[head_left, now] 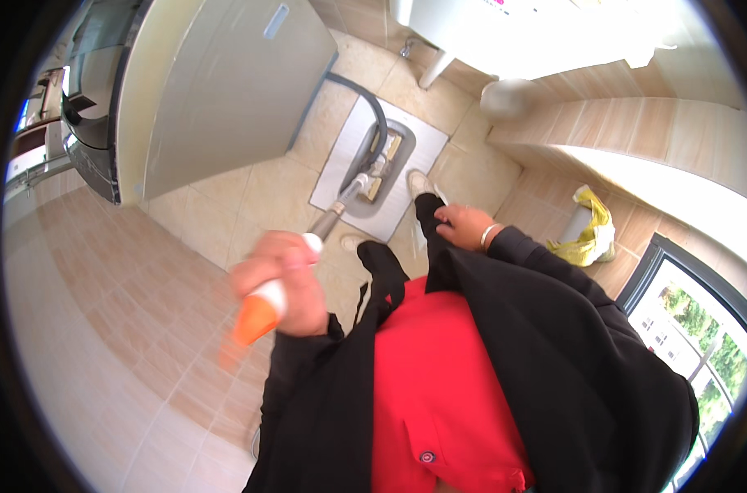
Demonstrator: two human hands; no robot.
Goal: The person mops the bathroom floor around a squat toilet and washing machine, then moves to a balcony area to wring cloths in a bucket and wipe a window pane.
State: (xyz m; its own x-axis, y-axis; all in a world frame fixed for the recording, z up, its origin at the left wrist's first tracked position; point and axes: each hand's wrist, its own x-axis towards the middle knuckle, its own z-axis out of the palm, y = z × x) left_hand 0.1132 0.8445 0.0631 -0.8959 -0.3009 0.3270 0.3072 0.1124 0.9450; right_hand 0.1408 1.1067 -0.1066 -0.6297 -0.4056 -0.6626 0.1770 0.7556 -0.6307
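Note:
My left hand grips the white and orange handle of a long pole; the hand and handle are blurred by motion. The pole's grey and clear shaft slants down into a grey oblong basin set in a pale floor panel, probably a squat toilet. Pale yellow blocks at the pole's foot look like a mop head, partly covered by a grey corrugated hose. My right hand, wearing a bracelet, hangs beside my dark trouser leg with fingers loosely bent and nothing visible in it.
A tall pale appliance stands at left, with the hose emerging by its base. A white washbasin is overexposed at top right. A yellow cloth hangs over a white object beside a window. My shoes stand close to the basin.

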